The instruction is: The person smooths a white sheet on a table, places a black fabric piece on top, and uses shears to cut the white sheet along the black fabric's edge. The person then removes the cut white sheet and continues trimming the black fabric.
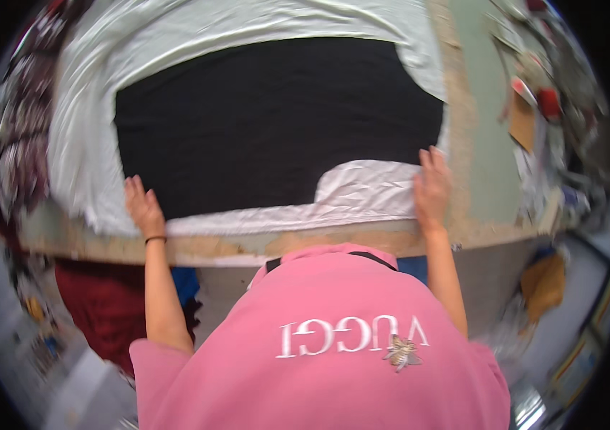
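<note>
A black cut fabric piece (276,122), with a curved notch at its upper right and a cut-out at its lower right, lies flat on shiny white fabric (86,143). Pale pinkish, wrinkled fabric (362,186) shows in that lower cut-out. My left hand (145,206), with a dark band at the wrist, rests with fingers out flat at the black piece’s lower left corner. My right hand (430,186) lies open at the lower right, fingertips on or beside the black piece’s corner and the pale fabric.
The worktable (480,186) has a worn front edge. Piled dark red and mauve fabrics (22,136) crowd its left. Assorted items, including a red object (548,102) and brown card (522,129), sit at the right. Dark red cloth (97,301) and a tan item (541,283) are below.
</note>
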The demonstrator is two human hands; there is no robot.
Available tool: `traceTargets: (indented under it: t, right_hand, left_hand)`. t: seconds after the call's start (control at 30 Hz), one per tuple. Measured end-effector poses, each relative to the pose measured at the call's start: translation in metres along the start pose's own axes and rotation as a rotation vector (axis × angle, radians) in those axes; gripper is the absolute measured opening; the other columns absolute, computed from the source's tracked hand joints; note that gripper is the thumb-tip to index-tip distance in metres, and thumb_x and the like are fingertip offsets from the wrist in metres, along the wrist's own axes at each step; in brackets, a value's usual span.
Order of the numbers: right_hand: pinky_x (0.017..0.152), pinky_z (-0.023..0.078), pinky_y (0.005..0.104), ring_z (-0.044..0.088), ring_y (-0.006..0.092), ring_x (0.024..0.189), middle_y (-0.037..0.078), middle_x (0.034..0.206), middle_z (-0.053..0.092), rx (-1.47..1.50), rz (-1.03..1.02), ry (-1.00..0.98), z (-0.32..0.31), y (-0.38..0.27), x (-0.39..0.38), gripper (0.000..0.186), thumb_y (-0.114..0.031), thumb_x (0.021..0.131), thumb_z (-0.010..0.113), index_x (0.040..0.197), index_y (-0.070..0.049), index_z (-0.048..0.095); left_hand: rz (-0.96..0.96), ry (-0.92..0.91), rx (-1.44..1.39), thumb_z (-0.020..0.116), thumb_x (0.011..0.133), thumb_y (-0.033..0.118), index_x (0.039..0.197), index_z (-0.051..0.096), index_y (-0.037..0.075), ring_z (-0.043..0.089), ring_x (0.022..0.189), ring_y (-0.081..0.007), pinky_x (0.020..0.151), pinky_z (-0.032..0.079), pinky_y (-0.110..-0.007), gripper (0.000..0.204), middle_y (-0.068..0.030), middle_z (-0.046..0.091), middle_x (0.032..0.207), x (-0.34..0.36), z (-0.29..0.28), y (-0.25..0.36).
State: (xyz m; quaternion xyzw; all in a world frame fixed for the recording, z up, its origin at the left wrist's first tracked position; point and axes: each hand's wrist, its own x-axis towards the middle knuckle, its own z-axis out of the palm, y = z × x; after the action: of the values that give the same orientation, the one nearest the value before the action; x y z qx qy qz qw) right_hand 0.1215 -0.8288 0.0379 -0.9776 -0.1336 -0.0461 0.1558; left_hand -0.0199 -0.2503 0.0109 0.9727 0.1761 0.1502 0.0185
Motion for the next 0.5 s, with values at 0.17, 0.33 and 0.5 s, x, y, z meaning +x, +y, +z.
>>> traceTargets:
  t: [0.17, 0.33, 0.5]
  right_hand:
    - [0.107, 0.023, 0.0433, 0.032, 0.0300, 0.132, 0.013, 0.142, 0.038, 0.059, -0.158, 0.014, -0.008, -0.028, -0.013, 0.049, -0.011, 0.087, 0.053, 0.135, -0.009, 0.043]
    - [0.108, 0.022, 0.0438, 0.032, 0.0297, 0.132, 0.011, 0.141, 0.040, 0.177, -0.429, -0.227, -0.001, -0.084, -0.030, 0.046, -0.008, 0.085, 0.053, 0.131, -0.011, 0.049]
    - [0.109, 0.021, 0.0445, 0.031, 0.0301, 0.133, 0.011, 0.141, 0.040, 0.110, -0.511, -0.298, 0.003, -0.087, -0.038, 0.047, -0.005, 0.083, 0.053, 0.129, -0.010, 0.050]
  left_hand:
    - [-0.261, 0.073, 0.060, 0.041, 0.094, 0.025, 0.139, 0.039, 0.017, 0.031, 0.132, -0.0331, 0.107, 0.024, -0.046, 0.046, -0.0107, 0.034, 0.145, -0.067, -0.006, -0.042]
    - [-0.287, 0.140, -0.043, 0.041, 0.093, 0.018, 0.136, 0.041, 0.008, 0.032, 0.132, -0.0308, 0.107, 0.026, -0.041, 0.044, -0.0109, 0.038, 0.142, -0.087, -0.022, -0.043]
    - [-0.413, -0.015, 0.008, 0.040, 0.094, 0.025, 0.138, 0.039, 0.010, 0.030, 0.133, -0.0296, 0.108, 0.025, -0.042, 0.046, -0.0086, 0.032, 0.146, -0.119, -0.024, -0.043]
